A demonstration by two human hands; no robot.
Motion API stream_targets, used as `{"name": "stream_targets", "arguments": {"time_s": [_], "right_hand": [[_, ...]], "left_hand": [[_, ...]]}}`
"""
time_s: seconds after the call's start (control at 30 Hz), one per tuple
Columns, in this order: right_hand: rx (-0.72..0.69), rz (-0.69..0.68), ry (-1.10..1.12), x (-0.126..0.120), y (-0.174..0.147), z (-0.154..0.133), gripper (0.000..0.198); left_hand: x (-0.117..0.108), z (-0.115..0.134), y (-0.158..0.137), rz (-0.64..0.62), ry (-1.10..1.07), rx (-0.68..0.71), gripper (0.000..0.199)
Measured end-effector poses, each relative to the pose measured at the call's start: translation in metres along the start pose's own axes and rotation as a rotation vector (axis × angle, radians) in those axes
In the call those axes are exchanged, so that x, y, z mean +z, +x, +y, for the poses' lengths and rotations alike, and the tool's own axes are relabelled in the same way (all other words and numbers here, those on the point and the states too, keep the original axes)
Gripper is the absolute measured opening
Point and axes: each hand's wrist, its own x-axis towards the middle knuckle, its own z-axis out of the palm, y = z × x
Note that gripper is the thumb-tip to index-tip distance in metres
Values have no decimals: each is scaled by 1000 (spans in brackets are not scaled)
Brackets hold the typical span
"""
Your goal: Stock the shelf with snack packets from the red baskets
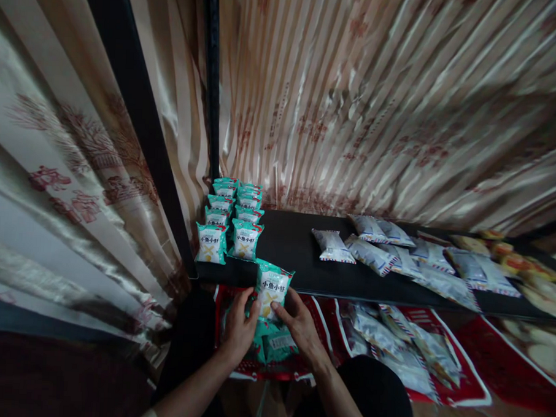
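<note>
We see a teal snack packet [271, 288] held upright between both hands, just below the front edge of a black shelf [295, 246]. The left hand [239, 328] grasps the packet's left side with fingers curled around it; the right hand [300, 326] grasps its right lower side, thumb toward the front. Beneath the hands, more teal packets [272, 346] lie in a red basket [227, 311]. On the shelf's left end, matching teal packets [231, 216] stand upright in two rows running back to the corner. Farther right on the shelf, well apart from these, we note silvery-white packets [372, 249] lying flat, and yellowish packets [510, 258] at the far right. A second red basket [460, 364] below holds more silvery packets. Striped curtain fabric [379, 102] surrounds the shelf.
</note>
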Motion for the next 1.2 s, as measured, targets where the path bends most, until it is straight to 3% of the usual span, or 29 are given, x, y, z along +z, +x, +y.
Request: {"name": "stream_targets", "arguments": {"time_s": [0.17, 0.43, 0.7, 1.2], "right_hand": [[-60, 1, -95, 7, 15, 1, 54], [-109, -59, -189, 14, 37, -1, 51], [-175, -67, -289, 13, 50, 12, 56], [-199, -88, -240, 10, 56, 8, 50]], "left_hand": [[-8, -6, 8, 8, 34, 4, 51], [-12, -3, 30, 113, 72, 95, 39], [-8, -16, 31, 274, 61, 219, 37], [-7, -14, 35, 260, 181, 230, 38]]}}
